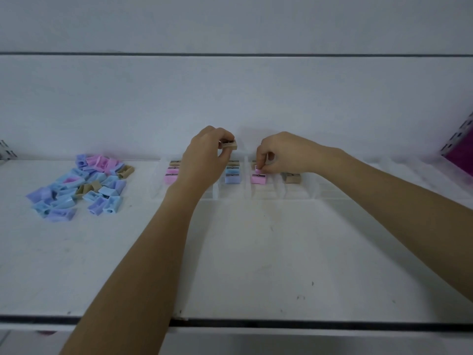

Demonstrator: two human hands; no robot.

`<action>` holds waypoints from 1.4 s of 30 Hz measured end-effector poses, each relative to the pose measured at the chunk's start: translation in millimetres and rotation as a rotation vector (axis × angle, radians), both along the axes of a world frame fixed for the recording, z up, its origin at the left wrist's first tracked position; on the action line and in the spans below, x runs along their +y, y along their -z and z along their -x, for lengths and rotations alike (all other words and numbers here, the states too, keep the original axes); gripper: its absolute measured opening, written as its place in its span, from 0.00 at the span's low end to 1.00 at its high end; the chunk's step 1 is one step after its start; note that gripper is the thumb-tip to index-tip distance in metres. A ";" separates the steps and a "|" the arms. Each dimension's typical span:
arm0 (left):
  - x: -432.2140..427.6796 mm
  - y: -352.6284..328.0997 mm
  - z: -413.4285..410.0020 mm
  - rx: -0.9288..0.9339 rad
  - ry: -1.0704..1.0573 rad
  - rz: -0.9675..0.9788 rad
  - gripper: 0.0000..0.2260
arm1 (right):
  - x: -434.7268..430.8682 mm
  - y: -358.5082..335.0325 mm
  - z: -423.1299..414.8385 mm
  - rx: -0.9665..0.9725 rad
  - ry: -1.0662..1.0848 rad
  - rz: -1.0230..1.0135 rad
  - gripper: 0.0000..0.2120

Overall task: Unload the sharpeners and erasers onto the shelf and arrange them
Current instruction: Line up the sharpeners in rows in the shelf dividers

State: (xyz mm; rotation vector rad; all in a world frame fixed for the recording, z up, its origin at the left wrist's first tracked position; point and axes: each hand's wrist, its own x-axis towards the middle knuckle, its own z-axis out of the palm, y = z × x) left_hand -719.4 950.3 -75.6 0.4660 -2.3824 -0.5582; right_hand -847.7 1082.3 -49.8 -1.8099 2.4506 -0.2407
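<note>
On the white shelf (256, 252), at the far left, lies a loose heap of blue, purple, pink and tan plastic sharpeners (79, 185). Further right, short rows of sorted sharpeners (232, 176) sit in a clear plastic divider tray (230, 194). Above the tray, the left hand (204, 155) has its fingers clamped on a tan sharpener (229, 144). The right hand (284, 155) pinches a small pink sharpener (258, 170) low over a row.

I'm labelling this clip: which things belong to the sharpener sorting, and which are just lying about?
Job: loose sharpener pile; clear divider tray with sorted sharpeners; tan sharpener held by left hand; pink sharpener pinched by right hand.
Lying about: magenta box, far right.
</note>
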 end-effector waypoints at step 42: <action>0.5 -0.3 -0.9 0.006 0.017 0.009 0.09 | 8.5 -4.1 -5.8 -0.077 -0.003 -0.068 0.05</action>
